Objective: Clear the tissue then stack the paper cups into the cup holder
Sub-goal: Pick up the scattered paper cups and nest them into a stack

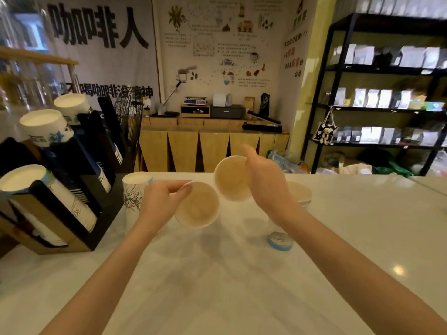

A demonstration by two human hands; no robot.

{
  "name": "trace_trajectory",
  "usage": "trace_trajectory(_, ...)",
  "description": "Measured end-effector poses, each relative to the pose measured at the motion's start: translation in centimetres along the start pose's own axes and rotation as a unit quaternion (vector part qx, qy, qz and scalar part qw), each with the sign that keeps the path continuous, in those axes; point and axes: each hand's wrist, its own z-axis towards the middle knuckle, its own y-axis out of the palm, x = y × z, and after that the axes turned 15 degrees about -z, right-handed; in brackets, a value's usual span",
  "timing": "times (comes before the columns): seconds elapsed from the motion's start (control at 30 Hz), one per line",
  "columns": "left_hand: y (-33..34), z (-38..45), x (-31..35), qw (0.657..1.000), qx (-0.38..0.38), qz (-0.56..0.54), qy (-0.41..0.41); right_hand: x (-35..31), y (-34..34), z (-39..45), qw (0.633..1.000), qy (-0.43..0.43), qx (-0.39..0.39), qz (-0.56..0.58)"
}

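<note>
My left hand (pixel 160 198) grips a paper cup (pixel 197 205) by its rim, its mouth turned toward me. My right hand (pixel 267 183) holds a second paper cup (pixel 231 178) a little higher, tilted, mouth also facing me. The two cups nearly touch above the white counter (pixel 217 274). Another printed paper cup (pixel 135 189) stands upright just left of my left hand. More cups (pixel 301 193) sit behind my right wrist, partly hidden. The black cup holder (pixel 79 180) on the left carries slanted stacks of cups. No tissue shows.
A small cup with a blue band (pixel 280 240) sits on the counter under my right forearm. Behind the counter stand a wooden cabinet (pixel 212 148) with a scale and boxes, and a black shelf (pixel 387 105) of bags at right.
</note>
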Motion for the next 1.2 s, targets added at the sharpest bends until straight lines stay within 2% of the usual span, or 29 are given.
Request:
trace_trajectory(0.07, -0.1, 0.8, 1.5, 0.998, 0.013, -0.053, -0.008, 1.5, -1.7, 1.3, 0.995, 0.057, 0.059, 0.053)
trace_trajectory(0.2, 0.5, 2.6, 5.8, 0.987, 0.013, -0.162, -0.005, 6.6, -5.3, 3.3, 0.961, 0.197, 0.086, 0.173)
trace_trajectory(0.37, 3.4, 4.1, 10.3, 0.969, -0.016, -0.246, -0.020, 13.8, -8.3, 2.8, 0.894, 0.351, 0.122, 0.251)
trace_trajectory(0.53, 8.9, 4.5, 11.7, 0.965, -0.052, -0.251, -0.055, 17.3, -9.5, 0.9, 0.801, 0.460, 0.172, 0.343)
trace_trajectory(0.63, 12.0, 4.6, 11.0, 0.969, -0.062, -0.229, -0.070, 18.0, -10.3, 0.2, 0.747, 0.485, 0.200, 0.408)
trace_trajectory(0.7, 13.5, 5.0, 10.2, 0.972, -0.068, -0.205, -0.088, 18.3, -10.7, 0.1, 0.733, 0.481, 0.197, 0.438)
trace_trajectory(0.87, 15.1, 6.0, 9.0, 0.976, -0.114, -0.114, -0.146, 17.9, -11.6, 0.5, 0.761, 0.426, 0.123, 0.473)
trace_trajectory(1.03, 15.7, 5.8, 8.0, 0.977, -0.144, -0.063, -0.147, 16.9, -11.2, 2.0, 0.886, 0.333, 0.025, 0.322)
trace_trajectory(1.13, 15.9, 5.4, 7.2, 0.977, -0.149, -0.067, -0.140, 16.3, -9.7, 3.0, 0.928, 0.296, -0.025, 0.226)
trace_trajectory(1.2, 16.0, 5.0, 6.5, 0.977, -0.155, -0.063, -0.130, 15.8, -8.7, 3.5, 0.942, 0.271, -0.069, 0.185)
